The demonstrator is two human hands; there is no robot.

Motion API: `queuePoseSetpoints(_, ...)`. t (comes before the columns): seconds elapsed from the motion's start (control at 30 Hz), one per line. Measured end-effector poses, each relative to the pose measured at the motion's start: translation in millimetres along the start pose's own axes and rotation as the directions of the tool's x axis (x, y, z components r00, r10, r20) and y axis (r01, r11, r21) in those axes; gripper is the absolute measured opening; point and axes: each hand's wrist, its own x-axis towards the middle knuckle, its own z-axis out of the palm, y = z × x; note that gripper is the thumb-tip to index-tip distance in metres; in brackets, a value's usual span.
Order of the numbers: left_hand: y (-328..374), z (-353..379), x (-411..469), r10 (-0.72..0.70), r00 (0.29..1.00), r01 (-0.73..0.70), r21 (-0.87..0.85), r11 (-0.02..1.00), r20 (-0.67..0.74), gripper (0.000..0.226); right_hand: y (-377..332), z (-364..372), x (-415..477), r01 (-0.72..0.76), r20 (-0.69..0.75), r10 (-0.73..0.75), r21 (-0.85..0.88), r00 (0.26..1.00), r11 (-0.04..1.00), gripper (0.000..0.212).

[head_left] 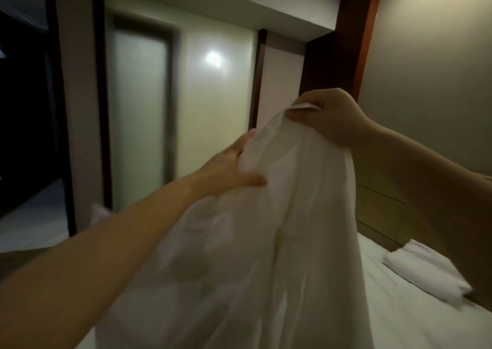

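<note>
A large white sheet hangs in front of me, lifted above the bed. My right hand pinches its top edge high up, fingers curled round a bunched corner. My left hand grips the cloth lower and to the left, thumb on the near side and fingers tucked into the fold. The lower part of the sheet is blurred and drapes down onto the mattress.
A white pillow lies on the bed at the right, near a wooden headboard. A frosted glass door and a pale wall stand ahead. A dark doorway opens at the left.
</note>
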Motion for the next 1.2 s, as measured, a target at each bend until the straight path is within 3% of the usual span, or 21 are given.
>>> queuePoseSetpoints(0.07, 4, 7, 15, -0.048, 0.996, 0.07, -0.307, 0.949, 0.079, 0.042, 5, -7, -2, -0.023, 0.014, 0.023, -0.051, 1.0, 0.998, 0.007)
queuePoseSetpoints(0.1, 1, 4, 19, -0.041, 0.991, 0.089, -0.402, 0.911, 0.127, 0.039, 11, -12, -4, -0.044, 0.023, 0.045, -0.075, 0.999, 0.996, 0.009)
queuePoseSetpoints(0.17, -13, -4, 20, -0.003, 0.967, 0.129, -0.48, 0.868, 0.254, 0.068, 29, -23, -10, -0.088, 0.043, 0.093, -0.104, 0.995, 0.991, 0.011)
queuePoseSetpoints(0.23, -35, 2, 13, -0.049, 0.899, 0.245, -0.406, 0.88, 0.435, 0.085, 45, -34, -14, -0.13, 0.044, 0.135, -0.103, 0.99, 0.986, 0.014)
queuePoseSetpoints(0.3, -55, 22, -1, -0.112, 0.801, 0.377, -0.351, 0.857, 0.588, 0.085, 65, -48, -18, -0.183, 0.035, 0.191, -0.155, 0.981, 0.971, 0.019)
queuePoseSetpoints(0.37, -59, 41, -6, -0.15, 0.833, 0.411, -0.416, 0.811, 0.532, 0.073, 89, -67, -27, -0.279, 0.138, 0.31, -0.202, 0.941, 0.939, 0.028)
queuePoseSetpoints(0.4, -55, 43, -1, -0.188, 0.893, 0.373, -0.439, 0.818, 0.409, 0.061, 98, -76, -33, -0.35, 0.264, 0.383, -0.163, 0.885, 0.922, 0.036)
queuePoseSetpoints(0.47, -36, 33, 17, -0.24, 0.961, 0.278, -0.475, 0.835, 0.14, 0.043, 122, -86, -47, -0.506, 0.553, 0.479, -0.117, 0.682, 0.855, 0.053)
queuePoseSetpoints(0.53, -7, 16, 34, -0.201, 0.972, 0.236, -0.446, 0.864, 0.124, 0.061, 143, -80, -65, -0.426, 0.685, 0.543, -0.357, 0.486, 0.832, 0.04)
queuePoseSetpoints(0.57, 5, 13, 37, -0.207, 0.954, 0.267, -0.301, 0.915, 0.216, 0.069, 158, -74, -72, -0.312, 0.66, 0.585, -0.495, 0.472, 0.811, 0.033)
queuePoseSetpoints(0.6, 14, 16, 37, -0.27, 0.909, 0.287, -0.007, 0.958, 0.317, 0.07, 172, -70, -76, -0.211, 0.616, 0.59, -0.576, 0.522, 0.789, 0.031)
queuePoseSetpoints(0.63, 19, 25, 35, -0.351, 0.855, 0.239, 0.311, 0.92, 0.383, 0.064, 183, -66, -79, -0.185, 0.569, 0.569, -0.592, 0.593, 0.785, 0.031)
queuePoseSetpoints(0.7, 23, 45, 37, -0.393, 0.862, 0.076, 0.684, 0.726, 0.321, 0.04, 202, -67, -78, -0.346, 0.459, 0.511, -0.399, 0.727, 0.85, 0.026)
queuePoseSetpoints(0.73, 27, 48, 35, -0.346, 0.907, 0.091, 0.689, 0.719, 0.242, 0.03, 204, -67, -79, -0.442, 0.424, 0.483, -0.198, 0.766, 0.875, 0.018)
queuePoseSetpoints(0.8, 22, 38, 44, -0.281, 0.957, 0.216, 0.464, 0.859, 0.075, 0.023, 205, -67, -74, -0.518, 0.386, 0.432, 0.152, 0.815, 0.842, 0.014)
queuePoseSetpoints(0.9, 19, 20, 49, -0.268, 0.963, 0.265, -0.091, 0.96, -0.017, 0.014, 200, -69, -60, -0.521, 0.441, 0.385, 0.245, 0.811, 0.818, 0.031)
queuePoseSetpoints(0.97, 16, 21, 48, -0.253, 0.963, 0.267, -0.242, 0.933, 0.087, 0.032, 202, -75, -50, -0.557, 0.597, 0.384, 0.13, 0.705, 0.82, 0.06)
queuePoseSetpoints(1.0, 15, 22, 47, -0.269, 0.95, 0.299, -0.227, 0.927, 0.156, 0.029, 205, -75, -47, -0.541, 0.668, 0.403, -0.001, 0.626, 0.841, 0.067)
queuePoseSetpoints(1.07, 8, 23, 47, -0.326, 0.898, 0.376, -0.129, 0.918, 0.297, 0.017, 205, -61, -49, -0.341, 0.752, 0.441, -0.3, 0.489, 0.891, 0.049)
queuePoseSetpoints(1.13, 0, 28, 49, -0.496, 0.794, 0.48, 0.138, 0.866, 0.353, 0.034, 209, -33, -49, -0.123, 0.745, 0.465, -0.467, 0.478, 0.876, 0.031)
queuePoseSetpoints(1.2, -16, 34, 47, -0.564, 0.749, 0.342, 0.525, 0.779, 0.348, 0.035, 215, -1, -47, -0.136, 0.71, 0.448, -0.452, 0.543, 0.881, 0.027)
